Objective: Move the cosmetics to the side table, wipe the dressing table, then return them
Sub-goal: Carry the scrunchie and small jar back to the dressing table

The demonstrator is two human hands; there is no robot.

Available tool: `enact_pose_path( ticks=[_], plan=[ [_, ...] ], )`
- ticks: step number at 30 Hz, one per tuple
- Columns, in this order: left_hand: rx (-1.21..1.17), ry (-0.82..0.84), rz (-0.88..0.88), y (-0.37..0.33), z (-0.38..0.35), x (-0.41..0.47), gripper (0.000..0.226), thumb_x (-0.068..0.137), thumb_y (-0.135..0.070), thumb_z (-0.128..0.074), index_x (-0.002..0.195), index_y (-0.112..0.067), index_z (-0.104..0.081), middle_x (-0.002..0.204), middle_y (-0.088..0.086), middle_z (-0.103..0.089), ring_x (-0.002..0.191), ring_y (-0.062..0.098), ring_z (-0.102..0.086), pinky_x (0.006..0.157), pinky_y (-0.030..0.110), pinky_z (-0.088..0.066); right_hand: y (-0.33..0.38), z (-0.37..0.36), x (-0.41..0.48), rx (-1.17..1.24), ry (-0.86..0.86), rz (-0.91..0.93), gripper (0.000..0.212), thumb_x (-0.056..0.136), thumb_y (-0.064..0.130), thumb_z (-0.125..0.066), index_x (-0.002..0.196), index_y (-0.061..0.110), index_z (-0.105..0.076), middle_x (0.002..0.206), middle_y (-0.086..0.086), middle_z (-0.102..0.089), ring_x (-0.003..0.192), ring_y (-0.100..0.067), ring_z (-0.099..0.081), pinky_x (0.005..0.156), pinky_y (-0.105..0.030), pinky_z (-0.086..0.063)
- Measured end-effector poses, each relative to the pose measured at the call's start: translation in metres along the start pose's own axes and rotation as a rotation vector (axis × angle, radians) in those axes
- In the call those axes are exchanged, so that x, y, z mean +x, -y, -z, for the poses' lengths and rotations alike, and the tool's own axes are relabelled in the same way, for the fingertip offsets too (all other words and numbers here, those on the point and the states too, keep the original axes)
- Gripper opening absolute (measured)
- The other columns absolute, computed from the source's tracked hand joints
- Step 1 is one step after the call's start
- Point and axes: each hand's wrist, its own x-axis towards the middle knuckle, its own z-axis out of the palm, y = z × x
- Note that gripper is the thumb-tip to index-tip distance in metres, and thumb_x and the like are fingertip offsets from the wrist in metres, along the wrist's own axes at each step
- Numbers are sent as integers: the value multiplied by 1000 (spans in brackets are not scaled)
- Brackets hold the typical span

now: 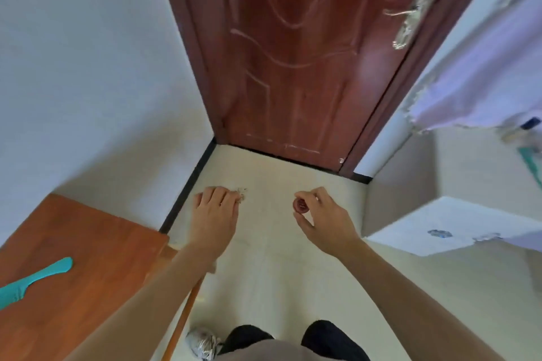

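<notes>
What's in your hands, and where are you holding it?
The right hand pinches a small red jar by its sides. The left hand grips a glittery thing, mostly hidden.

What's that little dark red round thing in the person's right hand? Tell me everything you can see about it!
The small dark red round thing looks like a glossy little lid or jar seen end-on, with a darker centre. It is too blurry to tell the material. The right hand pinches it between thumb and curled fingers, holding it up in the air above the pale floor, nothing else touching it.
</notes>
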Motion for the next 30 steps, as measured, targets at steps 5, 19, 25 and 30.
enact_pose_path(
  ticks=[5,19,25,30],
  plan=[
    [-118,-104,-287,-162,-23,79,18,91,-22,-48,91,-16,-65,89,0,-61,87,25,-56,74,38,-41,-140,81,-66,17,-205,-213,32,93,37,-60,122,25,-54,112,2,-51,83,-18,-59,62,-27,-46],
    [-405,-105,-852,-452,-98,205,16,90,-18,-50,88,-12,-65,85,1,-63,79,24,-56,62,35,-43,-357,169,-167,58,-533,-774,28,89,38,-64,115,30,-57,107,9,-51,67,-10,-50,58,-26,-43],
    [-542,29,-917,-520,-148,270,18,92,-18,-48,88,-11,-64,83,1,-62,71,23,-53,58,38,-48,-428,205,-150,-4,-448,-912,33,91,43,-61,122,31,-56,114,11,-53,71,-3,-45,65,-31,-53],
    [-562,129,-954,-577,-183,331,16,90,-17,-48,90,-12,-63,82,1,-61,68,21,-53,54,33,-45,-483,221,-129,-2,-385,-997,36,92,44,-60,125,31,-55,118,8,-54,75,-10,-55,69,-31,-54]
  ],
)
